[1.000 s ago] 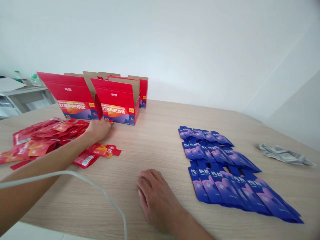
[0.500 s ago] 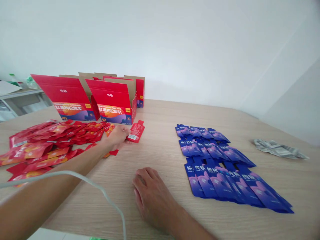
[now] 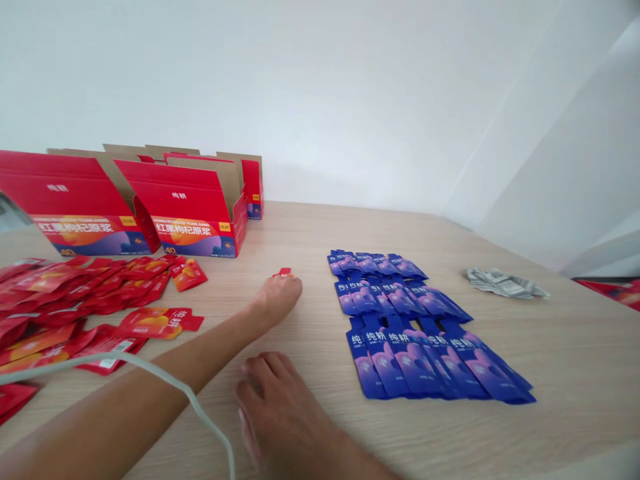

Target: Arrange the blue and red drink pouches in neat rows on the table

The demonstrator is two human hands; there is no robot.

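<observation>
My left hand is closed over a red sachet, whose spout end pokes out beyond the fingers; the rest is hidden under the hand. It is low over the table, between the red sachets and the blue ones. Nearer to me, my right hand rests on the tabletop with its fingers curled in and nothing visible in them. Off to the right lie blue sachets, overlapping in three rows. A loose heap of red sachets spreads over the left side, with a single red sachet at its near edge.
Open red cartons stand at the back left, flaps raised, with more cartons behind. A crumpled grey-striped wrapper lies on the right of the wooden table. A pale cable crosses in front of my left forearm.
My left hand has moved right, away from the red heap, carrying a red sachet. My right hand stays curled on the table. The view has turned to the right.
</observation>
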